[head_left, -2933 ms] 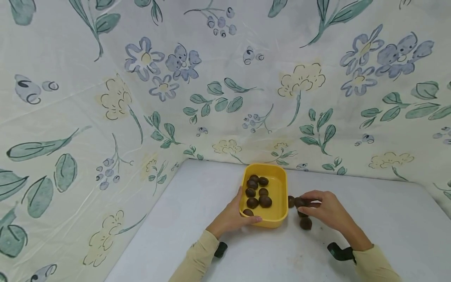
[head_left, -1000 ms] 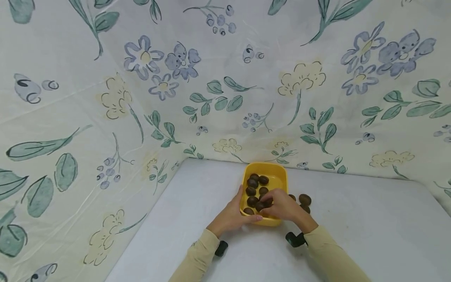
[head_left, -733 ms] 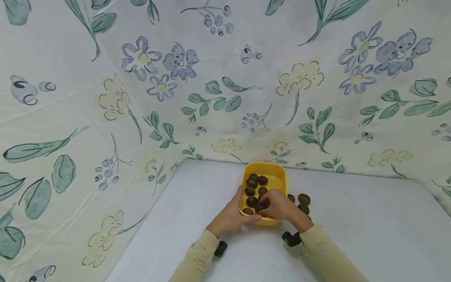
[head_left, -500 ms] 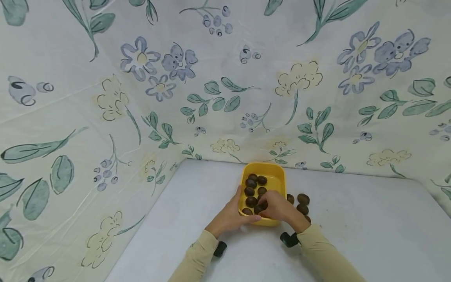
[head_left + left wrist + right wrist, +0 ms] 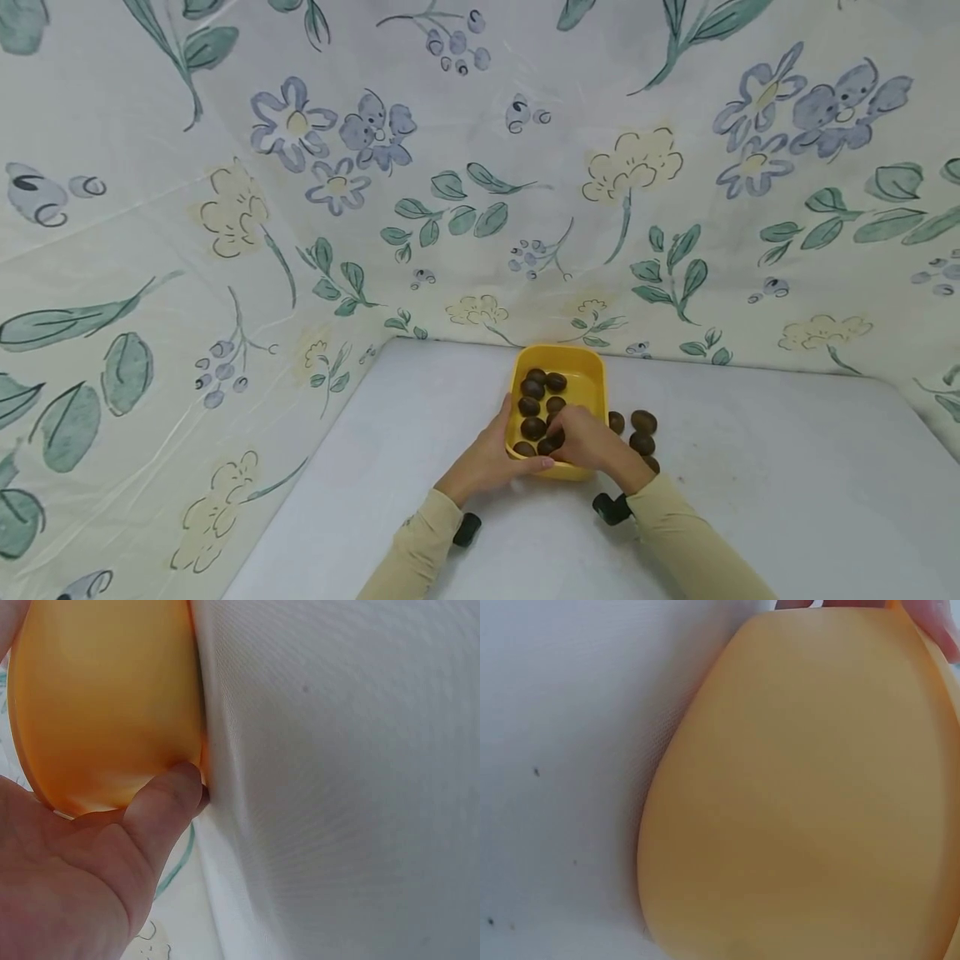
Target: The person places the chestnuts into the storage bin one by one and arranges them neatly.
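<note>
Right, we're looking at a yellow box (image 5: pixel 587 387) sitting on the white table, our left hand (image 5: pixel 483 462) clamped round its near-left corner, thumb over the front rim. Down inside, our right hand (image 5: pixel 588 437) has thumb and fingers curled in on a brown ball (image 5: pixel 548 447), seemingly pinched, with others crowded along the box's left half.

So where's the danger? We'd say in that tight gap: bring the knuckles round carelessly and they could bump neighbours out of place, and a smooth, round piece might squirt from the fingertips. If the left hand loosened, a nudge on the wall could slide the box. Outside, four loose balls (image 5: pixel 643 422) lie by its right side, the closest just beside the wall; a dragging forearm might set them rolling, since nothing we can see would stop them.

And the surroundings! That tabletop (image 5: pixel 742 467) looks plain and pale, though our right wrist view picks out small dark specks (image 5: pixel 536 772). Beyond the far edge and left side hangs creamy sheeting (image 5: pixel 480 258), printed with blue flowers and green leaves.
</note>
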A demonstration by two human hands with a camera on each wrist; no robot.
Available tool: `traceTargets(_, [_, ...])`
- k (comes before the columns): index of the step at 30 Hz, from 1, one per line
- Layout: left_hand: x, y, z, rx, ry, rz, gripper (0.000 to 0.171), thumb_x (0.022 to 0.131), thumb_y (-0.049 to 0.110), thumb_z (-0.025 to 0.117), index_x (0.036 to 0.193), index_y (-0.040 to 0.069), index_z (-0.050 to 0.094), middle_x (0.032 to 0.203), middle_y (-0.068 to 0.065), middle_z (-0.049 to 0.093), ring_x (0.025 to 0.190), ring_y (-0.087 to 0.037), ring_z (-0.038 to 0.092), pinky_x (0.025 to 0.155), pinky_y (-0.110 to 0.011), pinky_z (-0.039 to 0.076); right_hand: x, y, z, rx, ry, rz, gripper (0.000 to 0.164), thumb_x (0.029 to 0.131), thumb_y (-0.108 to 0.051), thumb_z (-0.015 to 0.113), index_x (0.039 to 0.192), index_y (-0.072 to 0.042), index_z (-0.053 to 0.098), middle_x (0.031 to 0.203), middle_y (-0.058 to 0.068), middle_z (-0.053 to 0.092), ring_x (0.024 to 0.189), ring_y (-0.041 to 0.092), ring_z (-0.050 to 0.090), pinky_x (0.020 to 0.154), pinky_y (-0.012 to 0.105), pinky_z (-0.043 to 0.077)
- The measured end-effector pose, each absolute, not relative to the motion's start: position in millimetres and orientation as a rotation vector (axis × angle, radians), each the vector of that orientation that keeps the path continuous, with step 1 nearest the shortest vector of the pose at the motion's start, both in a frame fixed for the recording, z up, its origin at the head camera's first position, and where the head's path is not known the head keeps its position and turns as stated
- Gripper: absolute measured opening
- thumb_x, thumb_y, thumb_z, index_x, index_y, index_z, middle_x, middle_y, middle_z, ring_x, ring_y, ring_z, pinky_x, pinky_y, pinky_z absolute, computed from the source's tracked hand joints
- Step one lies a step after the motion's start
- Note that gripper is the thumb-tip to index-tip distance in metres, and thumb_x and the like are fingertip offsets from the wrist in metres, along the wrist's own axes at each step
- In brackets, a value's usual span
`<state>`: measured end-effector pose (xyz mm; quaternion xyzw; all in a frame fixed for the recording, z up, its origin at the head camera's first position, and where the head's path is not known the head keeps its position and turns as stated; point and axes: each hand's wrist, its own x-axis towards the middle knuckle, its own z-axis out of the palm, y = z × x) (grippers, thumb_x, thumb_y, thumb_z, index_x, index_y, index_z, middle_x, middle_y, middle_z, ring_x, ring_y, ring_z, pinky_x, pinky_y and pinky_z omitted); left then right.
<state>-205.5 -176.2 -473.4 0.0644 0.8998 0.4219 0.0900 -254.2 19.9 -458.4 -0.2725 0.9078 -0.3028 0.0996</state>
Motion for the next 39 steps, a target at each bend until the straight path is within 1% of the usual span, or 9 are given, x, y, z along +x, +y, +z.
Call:
traceTargets(4, [-206,-177,-473,0.200,2.679,1.255,0.131,0.079,0.068,0.080,0.168,0.014,0.001,0.173,-0.016,0.018,0.158,-0.036,0.028,0.127,-0.058,0.029,-253,18,-457,-0.763,2.692,-0.883,0.016,0.079,-0.004,0.088,0.093,-0.002,0.082,0.083,0.003,0.074,0.073,0.014,0.058,0.070,0.030,0.059])
traceTargets(8, [-207,-177,-473,0.208,2.682,1.252,0.131,0.079,0.067,0.080,0.168,0.013,0.001,0.173,-0.016,0.018,0.158,-0.037,0.028,0.127,-0.058,0.030,-252,18,-457,-0.724,2.679,-0.901,0.013,0.080,-0.004,0.087,0.092,-0.003,0.082,0.081,0.002,0.073,0.071,0.015,0.058,0.066,0.028,0.057])
traceTargets(11, [-207,-177,-474,0.209,2.685,1.256,0.131,0.079,0.067,0.080,0.168,0.013,0.001,0.174,-0.016,0.017,0.158,-0.037,0.028,0.127,-0.058,0.029,-253,18,-457,-0.716,2.673,-0.908,0.013,0.080,-0.005,0.087,0.092,-0.003,0.082,0.081,0.001,0.072,0.072,0.015,0.058,0.067,0.028,0.057])
traceTargets(16, [-207,-177,-475,0.204,2.675,1.261,0.131,0.079,0.068,0.080,0.168,0.013,0.001,0.174,-0.016,0.017,0.158,-0.037,0.028,0.127,-0.058,0.029,-251,21,-458,-0.683,2.686,-0.929,0.021,0.081,-0.009,0.088,0.100,-0.003,0.080,0.092,0.003,0.075,0.081,0.014,0.063,0.080,0.035,0.063])
traceTargets(20, [-205,-176,-475,0.181,2.663,1.271,0.129,0.080,0.064,0.081,0.168,0.013,0.000,0.174,-0.016,0.018,0.158,-0.037,0.028,0.126,-0.059,0.029,-247,28,-451,-0.634,2.673,-1.018,0.026,0.085,-0.014,0.086,0.108,-0.005,0.079,0.099,0.002,0.076,0.088,0.013,0.067,0.087,0.038,0.063])
traceTargets(23, [-205,-176,-473,0.159,2.662,1.276,0.128,0.081,0.061,0.082,0.168,0.015,0.000,0.174,-0.015,0.018,0.158,-0.037,0.029,0.126,-0.059,0.029,-245,41,-439,-0.604,2.688,-1.100,0.026,0.088,-0.016,0.083,0.112,-0.006,0.078,0.103,0.003,0.075,0.094,0.015,0.067,0.090,0.039,0.063])
traceTargets(25, [-204,-175,-473,0.145,2.662,1.276,0.128,0.081,0.061,0.082,0.168,0.016,0.001,0.174,-0.014,0.019,0.158,-0.036,0.029,0.127,-0.059,0.029,-245,53,-432,-0.572,2.706,-1.155,0.029,0.090,-0.017,0.082,0.116,-0.006,0.077,0.109,0.007,0.075,0.100,0.018,0.068,0.094,0.040,0.062])
traceTargets(29, [-205,-175,-473,0.141,2.655,1.285,0.127,0.081,0.060,0.082,0.168,0.017,0.000,0.174,-0.014,0.019,0.158,-0.035,0.029,0.128,-0.058,0.027,-248,81,-423,-0.556,2.715,-1.252,0.036,0.094,-0.019,0.077,0.125,-0.001,0.072,0.120,0.015,0.073,0.108,0.025,0.069,0.095,0.041,0.062])
traceTargets(39, [-207,-175,-474,0.153,2.653,1.288,0.128,0.080,0.060,0.083,0.168,0.017,-0.001,0.174,-0.012,0.019,0.159,-0.034,0.027,0.129,-0.056,0.026,-255,136,-427,-0.452,2.825,-1.290,0.037,0.097,-0.020,0.074,0.127,0.001,0.069,0.122,0.020,0.072,0.110,0.032,0.069,0.096,0.046,0.062])
